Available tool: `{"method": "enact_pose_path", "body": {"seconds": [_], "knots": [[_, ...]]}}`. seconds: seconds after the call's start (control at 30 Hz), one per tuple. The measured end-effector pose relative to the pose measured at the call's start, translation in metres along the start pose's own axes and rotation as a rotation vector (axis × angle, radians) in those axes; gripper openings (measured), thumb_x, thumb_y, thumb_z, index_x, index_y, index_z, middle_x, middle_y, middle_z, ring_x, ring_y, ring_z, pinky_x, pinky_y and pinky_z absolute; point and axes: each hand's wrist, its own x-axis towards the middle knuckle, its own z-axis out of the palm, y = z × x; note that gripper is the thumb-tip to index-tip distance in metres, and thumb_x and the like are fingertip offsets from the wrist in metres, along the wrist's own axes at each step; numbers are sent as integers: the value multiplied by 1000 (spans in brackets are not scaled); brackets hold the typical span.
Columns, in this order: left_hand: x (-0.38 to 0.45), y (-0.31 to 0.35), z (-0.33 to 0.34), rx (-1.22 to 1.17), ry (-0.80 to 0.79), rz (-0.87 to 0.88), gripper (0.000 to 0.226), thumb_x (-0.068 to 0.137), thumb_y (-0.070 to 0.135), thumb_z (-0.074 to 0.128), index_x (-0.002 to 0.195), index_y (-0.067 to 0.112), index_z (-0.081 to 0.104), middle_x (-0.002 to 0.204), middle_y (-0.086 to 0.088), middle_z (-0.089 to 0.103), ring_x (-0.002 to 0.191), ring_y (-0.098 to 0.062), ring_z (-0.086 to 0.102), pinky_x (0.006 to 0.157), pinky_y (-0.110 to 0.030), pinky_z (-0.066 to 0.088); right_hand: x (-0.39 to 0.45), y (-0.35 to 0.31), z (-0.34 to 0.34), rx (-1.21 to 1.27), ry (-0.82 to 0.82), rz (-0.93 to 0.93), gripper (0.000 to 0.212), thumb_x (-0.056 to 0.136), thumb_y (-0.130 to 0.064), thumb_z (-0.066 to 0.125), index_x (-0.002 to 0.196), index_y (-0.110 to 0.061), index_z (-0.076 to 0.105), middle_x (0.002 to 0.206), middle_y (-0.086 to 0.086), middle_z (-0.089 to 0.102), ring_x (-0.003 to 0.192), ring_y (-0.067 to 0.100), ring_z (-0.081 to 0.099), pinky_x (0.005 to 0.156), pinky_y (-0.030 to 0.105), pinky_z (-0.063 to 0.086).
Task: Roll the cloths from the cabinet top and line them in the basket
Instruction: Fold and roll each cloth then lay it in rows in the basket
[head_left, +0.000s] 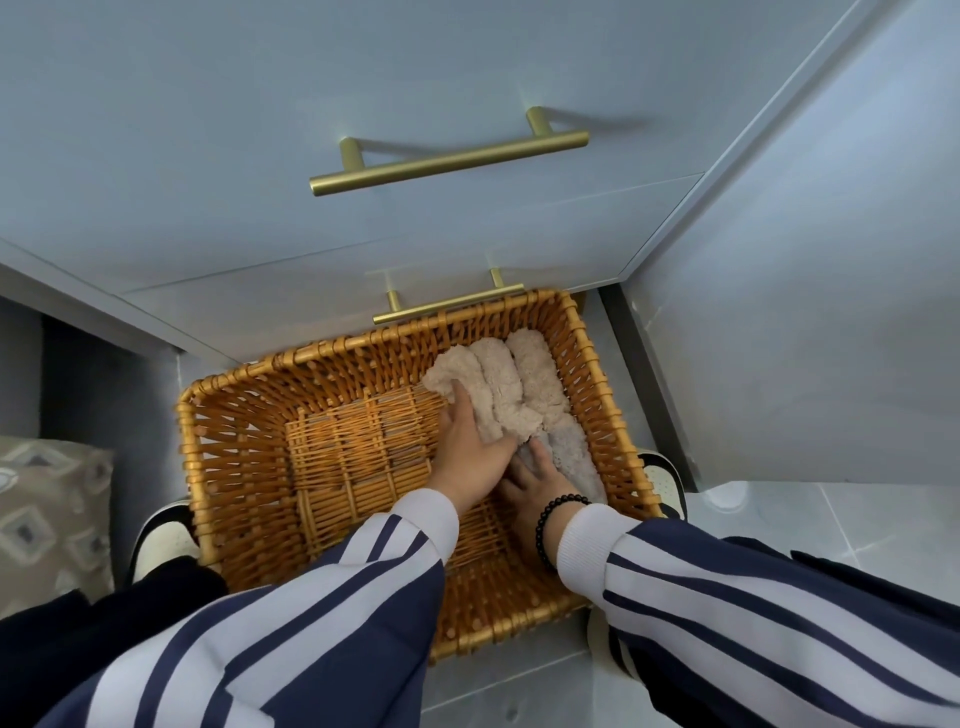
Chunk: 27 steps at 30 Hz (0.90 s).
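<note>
Wicker fills the middle of the frame: we look straight down into a rectangular woven basket (234, 467) standing on a grey tiled floor (831, 519), pushed up against a pale blue cabinet (260, 156) whose 2 brass bar handles (449, 156) sit in the upper half of the frame. Inside the basket, along its right wall, we count 3 beige rolled cloths (535, 374) lying side by side and touching, running from the far wall toward us.

Our left hand (470, 457) reaches in at centre frame and lies on the leftmost roll, fingers curled around its near end, thumb pressed against the fluffy fabric. Our right hand (535, 478) sits just beside it, lower right of centre, its fingers buried between the rolls; we cannot tell whether they are apart or closed on the cloth. A dark bead bracelet (553, 525) circles that wrist. Both forearms wear navy sleeves with white stripes (311, 623), entering from the bottom of the frame. The left half of the basket floor shows bare weave. A patterned cushion (47, 514) sits at the left edge, and shoe toes (166, 540) peek out on either side of the basket.
</note>
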Motion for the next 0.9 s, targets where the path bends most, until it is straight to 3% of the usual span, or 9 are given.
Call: {"method": "enact_pose_path", "body": {"seconds": [0.23,0.33,0.43,0.5,0.63,0.73,0.8,0.9], "knots": [[-2,8,-10,226,-32,-87,99,88,32,59,152,21,-15,153,-9,9,140,-34,11,116,-42,16,-9,7,-11,231,142,-45,57,91,-30,54,144,-16,40,156,15,21,146,36,6,114,61,-6],[-7,14,-17,238,-10,-118,97,83,31,63,154,21,-4,150,-11,15,139,-36,17,117,-42,21,-20,17,-16,310,233,-59,50,85,-22,60,133,-10,52,145,16,37,138,34,26,116,53,10],[-21,23,-26,231,11,-156,75,78,25,64,143,18,27,139,-14,29,130,-36,30,110,-42,32,-32,26,-18,450,303,-27,37,91,-20,53,127,-13,55,134,14,46,127,33,40,106,43,33],[-32,27,-32,242,9,-158,66,79,24,61,139,18,35,138,-14,34,131,-36,31,109,-40,32,-40,30,-21,523,304,10,34,94,-18,48,127,-13,54,132,13,49,121,32,48,100,41,43],[-52,37,-43,284,25,-109,53,84,23,54,136,17,45,139,-13,44,134,-35,31,109,-43,33,-62,32,-28,612,306,101,36,94,-18,46,130,-15,52,134,9,46,123,29,46,98,41,45],[-70,49,-50,280,33,-69,27,81,17,52,105,9,60,112,-17,63,107,-35,59,90,-48,52,-83,34,-31,670,285,159,38,95,-17,46,133,-15,50,135,10,45,121,30,47,98,41,46],[-86,59,-50,267,30,-32,10,84,12,53,93,14,56,104,-14,65,98,-32,63,87,-46,54,-97,37,-31,696,276,195,38,95,-15,44,133,-14,50,134,11,48,119,30,50,96,39,47],[-113,72,-52,250,10,6,42,82,17,56,124,13,53,118,-12,62,105,-30,61,91,-43,53,-120,43,-34,722,290,225,36,95,-16,43,130,-12,52,131,12,52,116,30,53,94,39,49]]}}
